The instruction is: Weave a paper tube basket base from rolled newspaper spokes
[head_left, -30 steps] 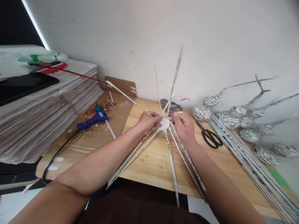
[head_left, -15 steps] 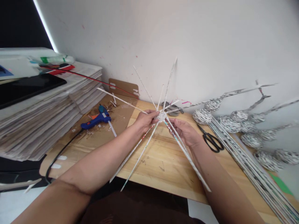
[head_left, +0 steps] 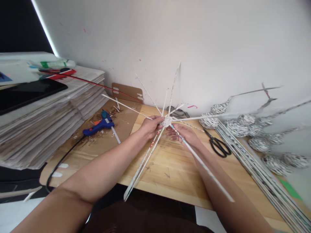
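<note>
A star-shaped piece of rolled paper sticks with a small woven centre point(head_left: 167, 121) is held above the wooden table point(head_left: 167, 174). My left hand point(head_left: 152, 126) pinches the left edge of the centre between thumb and fingers. Several sticks fan out from it, toward the wall, to both sides and down toward my body. At the lower right of the centre, my right hand point(head_left: 181, 133) is beneath a long stick point(head_left: 206, 170), its fingers bent and apart. That stick passes over my right wrist and forearm.
A blue glue gun point(head_left: 99, 125) lies on cardboard at the left, beside a tall paper stack point(head_left: 82, 103). Black scissors point(head_left: 218, 145), a bundle of paper sticks point(head_left: 257, 174) and several woven paper shapes point(head_left: 236, 127) are on the right. The wall point(head_left: 206, 48) stands behind.
The sticks on the right have spread apart: one now points right, and the long lower one has swung outward. My right hand has loosened its fingers. The lower left sticks are closer together.
</note>
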The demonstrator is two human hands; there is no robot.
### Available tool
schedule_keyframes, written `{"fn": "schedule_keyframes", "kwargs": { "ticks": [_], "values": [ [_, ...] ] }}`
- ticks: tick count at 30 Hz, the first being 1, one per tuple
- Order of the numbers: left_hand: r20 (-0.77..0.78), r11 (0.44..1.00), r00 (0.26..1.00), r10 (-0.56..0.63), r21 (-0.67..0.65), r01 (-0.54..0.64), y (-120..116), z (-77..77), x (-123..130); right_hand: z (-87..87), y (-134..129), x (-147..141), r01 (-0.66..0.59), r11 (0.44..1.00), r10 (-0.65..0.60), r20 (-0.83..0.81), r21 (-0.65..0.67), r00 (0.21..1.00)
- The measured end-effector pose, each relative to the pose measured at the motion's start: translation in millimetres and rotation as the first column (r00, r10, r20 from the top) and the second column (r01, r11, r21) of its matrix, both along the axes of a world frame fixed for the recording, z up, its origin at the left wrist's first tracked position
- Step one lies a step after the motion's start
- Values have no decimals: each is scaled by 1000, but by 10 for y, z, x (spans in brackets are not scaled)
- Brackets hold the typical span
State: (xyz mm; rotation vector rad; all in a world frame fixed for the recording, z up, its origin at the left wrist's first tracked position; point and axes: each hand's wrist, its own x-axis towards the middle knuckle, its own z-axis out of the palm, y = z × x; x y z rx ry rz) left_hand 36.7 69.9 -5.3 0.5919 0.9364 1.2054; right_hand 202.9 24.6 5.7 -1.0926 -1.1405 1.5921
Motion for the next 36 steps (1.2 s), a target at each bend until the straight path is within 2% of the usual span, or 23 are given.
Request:
{"fn": "schedule_keyframes", "kwargs": {
  "ticks": [2, 5, 9, 13, 17, 23, 30, 36],
  "values": [
    [-28, 999, 999, 26, 27, -26, -27, -13, 24, -64, -8, -85, 61, 998, -63, 58, 31, 996],
    [-124, 994, 992, 15, 106, -1, -56, -53, 39, -136, -9, -167, 186, 980, -192, 120, 66, 974],
    [-211, 989, 977, -8, 146, 39, -78, -122, 63, -219, 12, -212, 304, 946, -314, 93, 112, 945],
    [-173, 990, 983, -57, 120, 79, -106, -140, 105, -302, 30, -245, 394, 912, -397, 8, 111, 918],
    [-90, 988, 992, -90, 119, 100, -128, -110, 119, -296, -4, -302, 462, 881, -461, -41, 103, 887],
    [-113, 973, 990, -85, 205, 107, -129, -71, 88, -219, -81, -353, 469, 832, -479, -41, 298, 877],
    [-160, 966, 982, -104, 220, 138, -147, -86, 102, -206, -46, -307, 484, 827, -501, -17, 284, 866],
    [-281, 958, 957, -73, 246, 146, -155, -118, 115, -207, -3, -291, 512, 824, -530, 13, 244, 848]
  ]
}}
